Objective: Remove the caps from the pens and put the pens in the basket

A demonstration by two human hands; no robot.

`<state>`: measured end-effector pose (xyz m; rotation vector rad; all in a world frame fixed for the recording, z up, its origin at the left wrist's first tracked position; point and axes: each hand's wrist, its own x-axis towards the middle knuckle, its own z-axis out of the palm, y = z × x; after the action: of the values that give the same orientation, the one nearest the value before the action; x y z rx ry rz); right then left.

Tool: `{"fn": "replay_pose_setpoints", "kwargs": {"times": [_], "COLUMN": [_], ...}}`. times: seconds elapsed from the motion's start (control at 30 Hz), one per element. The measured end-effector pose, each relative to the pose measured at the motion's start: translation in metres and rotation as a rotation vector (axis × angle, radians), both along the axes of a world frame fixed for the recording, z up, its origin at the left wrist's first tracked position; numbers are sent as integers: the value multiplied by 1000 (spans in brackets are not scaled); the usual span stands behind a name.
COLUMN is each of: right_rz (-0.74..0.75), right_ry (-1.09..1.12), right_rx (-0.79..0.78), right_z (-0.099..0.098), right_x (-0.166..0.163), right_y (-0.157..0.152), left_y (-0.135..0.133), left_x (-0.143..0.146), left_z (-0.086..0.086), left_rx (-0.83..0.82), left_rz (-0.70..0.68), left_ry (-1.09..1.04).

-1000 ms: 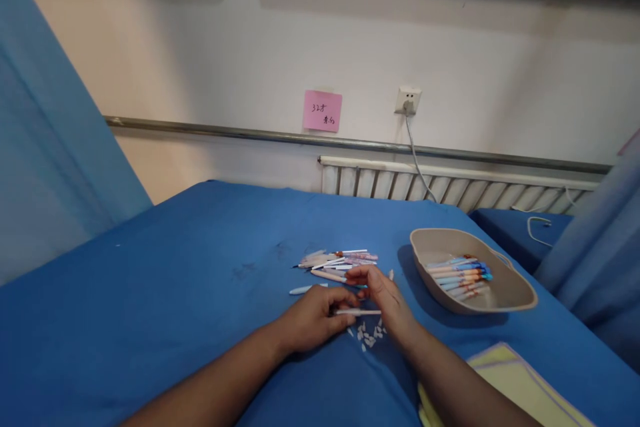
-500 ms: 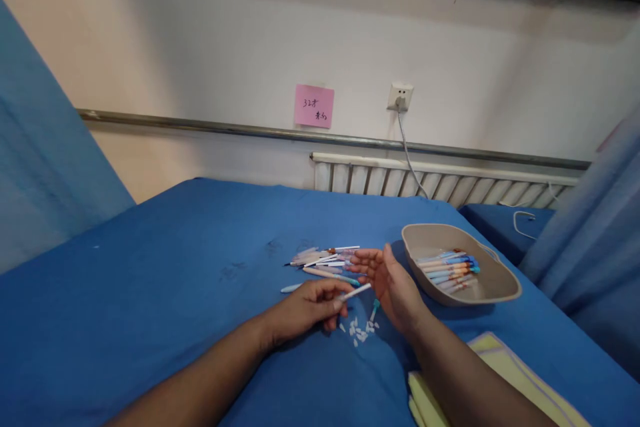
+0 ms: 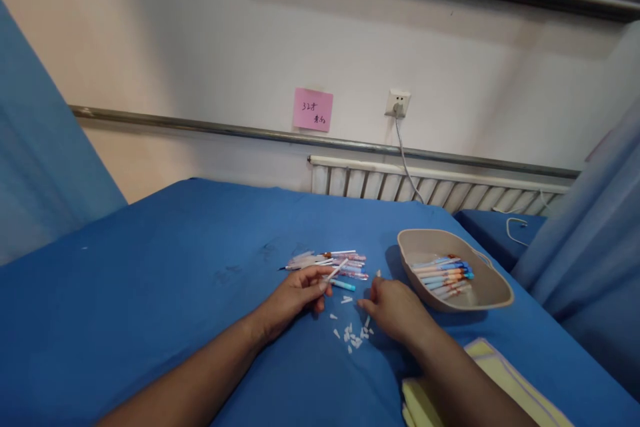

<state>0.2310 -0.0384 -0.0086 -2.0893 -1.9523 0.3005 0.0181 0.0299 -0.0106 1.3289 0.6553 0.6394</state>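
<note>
My left hand (image 3: 303,288) pinches a thin white tube (image 3: 337,270) between thumb and fingers, its free end pointing up and right. My right hand (image 3: 395,307) is curled with the palm down, close to the bed; what its fingers hold, if anything, is hidden. A small pale tip (image 3: 379,273) shows just beyond its knuckles, and a thin teal piece (image 3: 369,321) pokes out beneath. Several small white cone-shaped tips (image 3: 355,337) lie scattered below the hands. Behind the left hand is a pile of pens and pen parts (image 3: 345,263), with a teal-ended pen (image 3: 343,285) in front.
A beige basin (image 3: 493,293) holding several pens (image 3: 443,273) stands at right. A folded yellow cloth (image 3: 505,373) lies under my right forearm. Blue sheeting (image 3: 165,267) covers the bed. Blue curtains (image 3: 45,147) hang at both sides; a radiator (image 3: 370,180) lines the wall.
My right hand has turned from open and raised to curled and lowered. The left hand has shifted slightly left with the tube, which now tilts upward more. Small white pieces now show between the hands.
</note>
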Motion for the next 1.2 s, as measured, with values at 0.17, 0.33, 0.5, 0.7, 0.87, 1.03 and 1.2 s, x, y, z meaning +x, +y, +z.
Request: {"fn": "replay_pose_setpoints", "kwargs": {"times": [0.17, 0.33, 0.5, 0.7, 0.87, 1.03, 1.2], "right_rz": [49, 83, 100, 37, 98, 379, 552], "right_ry": [-33, -7, 22, 43, 157, 198, 189], "right_rx": [-30, -13, -15, 65, 203, 259, 273], "right_z": [-5, -6, -6, -4, -10, -10, -4], "right_x": [-10, -11, -9, -6, -4, -9, -25], "right_y": [1, 1, 2, 7, 14, 10, 0], "left_y": [0, 0, 1, 14, 26, 27, 29], "left_x": [1, 0, -2, -13, -23, -23, -22], "left_z": [-2, -2, 4, 16, 18, 15, 14], "left_rx": [20, 5, -55, -99, -82, -81, -83], "left_rz": [-29, -41, 64, 355, 533, 562, 592], "left_ry": [35, 28, -33, -194, -272, -271, -257]}}
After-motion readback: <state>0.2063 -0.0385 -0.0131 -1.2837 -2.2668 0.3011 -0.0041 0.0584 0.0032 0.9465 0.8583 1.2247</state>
